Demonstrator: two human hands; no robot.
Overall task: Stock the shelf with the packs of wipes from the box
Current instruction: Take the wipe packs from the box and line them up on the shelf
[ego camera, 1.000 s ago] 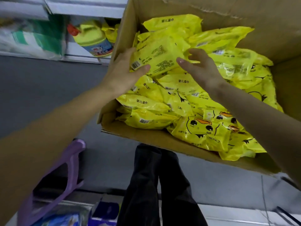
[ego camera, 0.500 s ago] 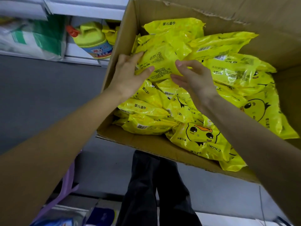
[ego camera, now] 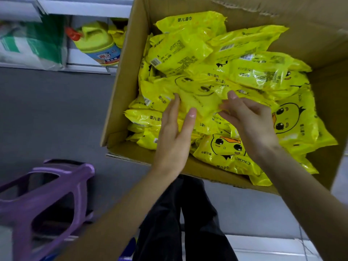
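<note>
Jo: Both hands have drawn back toward the body since 1 second ago. They held a barcoded pack [ego camera: 169, 53] up at the far side of the box [ego camera: 120, 102]. Now it lies in the heap beyond the fingertips, and the hands are on a nearer pack [ego camera: 201, 102].

Sam: Only 1 view, the head camera. How far along is the stocking?

Jo: Barely begun, I'd judge. Yellow packs of wipes [ego camera: 259, 72] are heaped on every side of the hands, and none is on its way out. The shelf [ego camera: 84, 5] sits well beyond and left of the left hand, holding a yellow bottle [ego camera: 96, 42] and a green and white bag [ego camera: 32, 42]. Something yellow shows behind the bottle, but I cannot tell whether it is wipes.

Sam: And the hands?

Jo: The left hand [ego camera: 174, 142] reaches over the near rim, back up. Its fingers [ego camera: 175, 104] are straight and laid on the nearer pack's left part, with the thumb spread on top. It curls round nothing. The right hand [ego camera: 252, 127] comes in bent-fingered and seems to pinch the crumpled film at that pack's right edge. The nearer pack rests on the heap between the 2 hands, not lifted.

Sam: Anything else?

Jo: A purple plastic stool [ego camera: 50, 196] sits below and left of the left forearm, and dark trousers [ego camera: 169, 223] show beneath both wrists.
</note>
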